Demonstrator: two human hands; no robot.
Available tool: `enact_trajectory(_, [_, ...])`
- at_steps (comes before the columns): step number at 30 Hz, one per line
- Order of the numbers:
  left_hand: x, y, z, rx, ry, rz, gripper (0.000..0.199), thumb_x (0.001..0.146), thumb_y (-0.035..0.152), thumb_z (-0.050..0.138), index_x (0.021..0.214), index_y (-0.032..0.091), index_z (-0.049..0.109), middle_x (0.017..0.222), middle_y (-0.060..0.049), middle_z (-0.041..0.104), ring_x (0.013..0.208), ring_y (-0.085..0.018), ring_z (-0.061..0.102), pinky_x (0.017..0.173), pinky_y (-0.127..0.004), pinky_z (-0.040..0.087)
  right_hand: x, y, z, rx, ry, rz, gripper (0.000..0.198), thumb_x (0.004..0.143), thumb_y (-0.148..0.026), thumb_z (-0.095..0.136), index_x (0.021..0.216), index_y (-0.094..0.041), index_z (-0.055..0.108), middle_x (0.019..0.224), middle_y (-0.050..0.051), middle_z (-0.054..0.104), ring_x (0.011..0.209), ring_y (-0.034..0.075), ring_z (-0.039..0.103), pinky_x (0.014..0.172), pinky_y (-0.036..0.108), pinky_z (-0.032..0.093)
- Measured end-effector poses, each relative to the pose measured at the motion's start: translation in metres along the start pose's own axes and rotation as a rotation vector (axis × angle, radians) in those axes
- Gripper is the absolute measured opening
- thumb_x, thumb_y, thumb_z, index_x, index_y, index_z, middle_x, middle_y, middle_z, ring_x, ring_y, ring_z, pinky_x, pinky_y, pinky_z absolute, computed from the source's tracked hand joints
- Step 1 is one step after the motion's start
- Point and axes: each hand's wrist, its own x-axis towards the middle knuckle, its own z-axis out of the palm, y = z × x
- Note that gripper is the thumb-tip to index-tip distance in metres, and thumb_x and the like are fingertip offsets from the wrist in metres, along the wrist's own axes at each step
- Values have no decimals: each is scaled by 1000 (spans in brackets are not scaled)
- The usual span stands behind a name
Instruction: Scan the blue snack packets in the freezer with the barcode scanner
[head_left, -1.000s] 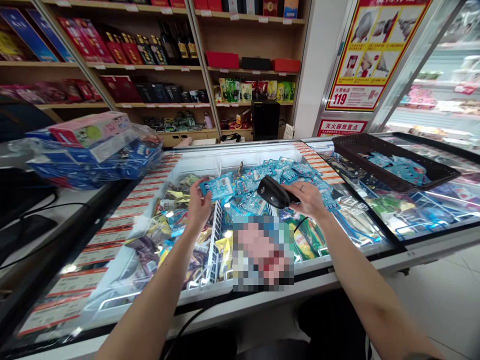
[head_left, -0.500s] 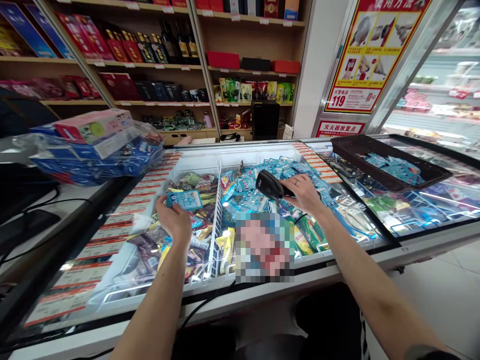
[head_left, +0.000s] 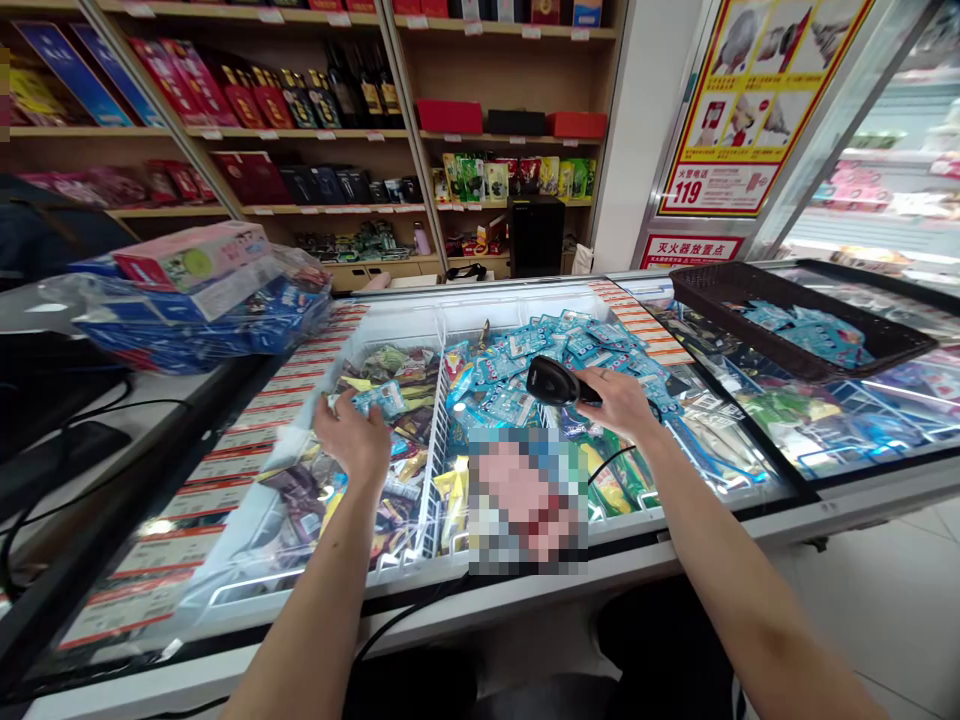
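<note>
In my right hand [head_left: 619, 405] is a black handheld barcode scanner [head_left: 555, 382], its head pointing left over the freezer and its cable trailing down. My left hand [head_left: 352, 430] is over the freezer's left part, fingers curled at one end of a small blue packet [head_left: 384, 399]; part of the packet is hidden behind the fingers. A spread of similar blue packets [head_left: 517, 375] lies beyond the scanner on the glass-topped chest freezer [head_left: 262, 600]. Wrapped ice creams [head_left: 382, 480] show through the glass below my left hand.
A dark brown tray [head_left: 885, 358] with more blue packets stands on the right. Plastic-wrapped boxes [head_left: 202, 300] are stacked at the left. Orange-and-white price labels [head_left: 180, 530] line the glass. A blurred patch [head_left: 529, 500] covers the front middle. Stocked shelves [head_left: 480, 140] stand behind.
The blue packet has tilted and is now more hidden by my left hand, which has turned. My right hand and the scanner have shifted slightly right and down. The view has moved a little.
</note>
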Motion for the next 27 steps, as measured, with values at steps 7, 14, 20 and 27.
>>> enact_trajectory(7, [-3, 18, 5, -22, -117, 346, 43, 86, 45, 43, 118, 18, 53, 110, -10, 58, 105, -24, 51, 97, -41, 36, 2, 1, 2, 4, -5, 5, 35, 80, -33, 60, 112, -22, 58, 98, 4, 68, 85, 20, 63, 71, 28, 45])
enact_trajectory(14, [-30, 82, 39, 15, -443, 430, 52, 79, 64, 44, 100, 21, 64, 99, -10, 63, 96, -26, 56, 87, -38, 42, 2, 0, 1, 10, -20, 4, 35, 78, -33, 62, 111, -22, 59, 95, 3, 67, 84, 18, 63, 69, 26, 43])
enact_trajectory(20, [-42, 108, 59, 112, -449, 344, 62, 63, 73, 57, 95, 20, 62, 104, -14, 59, 106, -34, 52, 89, -47, 40, 2, 0, 3, -49, -47, 0, 32, 80, -37, 60, 109, -24, 60, 95, 2, 67, 80, 18, 62, 64, 25, 40])
enact_trajectory(27, [-43, 103, 59, -138, -554, 208, 68, 62, 65, 64, 109, 20, 46, 108, -12, 61, 104, -31, 57, 88, -44, 41, 3, -3, 3, -39, -65, -6, 34, 80, -39, 60, 110, -23, 60, 94, 3, 67, 81, 18, 62, 66, 26, 42])
